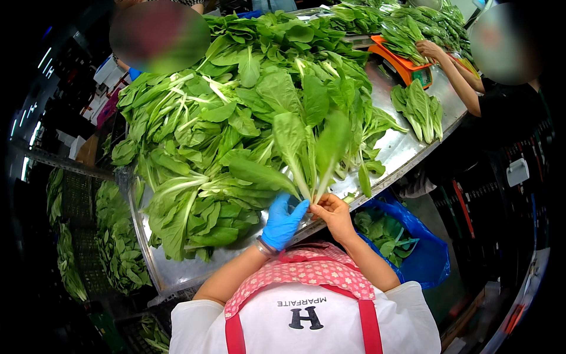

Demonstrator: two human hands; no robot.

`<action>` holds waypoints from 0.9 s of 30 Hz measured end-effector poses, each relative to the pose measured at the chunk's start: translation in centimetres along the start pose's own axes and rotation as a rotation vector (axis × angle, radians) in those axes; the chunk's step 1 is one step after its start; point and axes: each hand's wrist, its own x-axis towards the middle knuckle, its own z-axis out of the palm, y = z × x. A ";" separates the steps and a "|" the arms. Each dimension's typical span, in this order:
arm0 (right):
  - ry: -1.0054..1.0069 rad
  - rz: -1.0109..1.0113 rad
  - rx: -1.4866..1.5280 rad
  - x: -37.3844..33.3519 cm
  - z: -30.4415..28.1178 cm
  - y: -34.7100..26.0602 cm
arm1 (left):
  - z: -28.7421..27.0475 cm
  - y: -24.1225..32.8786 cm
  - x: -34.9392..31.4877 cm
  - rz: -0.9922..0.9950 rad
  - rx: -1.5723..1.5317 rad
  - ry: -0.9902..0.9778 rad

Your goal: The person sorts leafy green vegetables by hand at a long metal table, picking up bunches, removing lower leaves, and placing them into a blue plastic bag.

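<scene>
A leafy green vegetable with pale stalks (290, 141) stands fanned out at the table's near edge. My left hand (282, 221), in a blue glove, grips the base of its stalks. Bare, my right hand (333, 213) pinches the same stalk base from the other side, fingertips close to the glove. Just beyond and to the left, a large heap of the same greens (236, 112) covers much of the metal table (389, 144). A bunch with its stalks together (188, 206) lies left of my gloved hand.
At the far right, another person's hands (433, 52) hold greens on an orange scale (401, 68). A small bunch (417, 109) lies near it. A blue bag (433, 259) with leaves stands below the table on the right. Crates of greens (118, 236) are at the left.
</scene>
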 end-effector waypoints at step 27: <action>0.215 -0.008 -0.042 -1.9 0.9 0.3 | 0.2 -1.3 -0.1 -0.010 -0.157 -0.093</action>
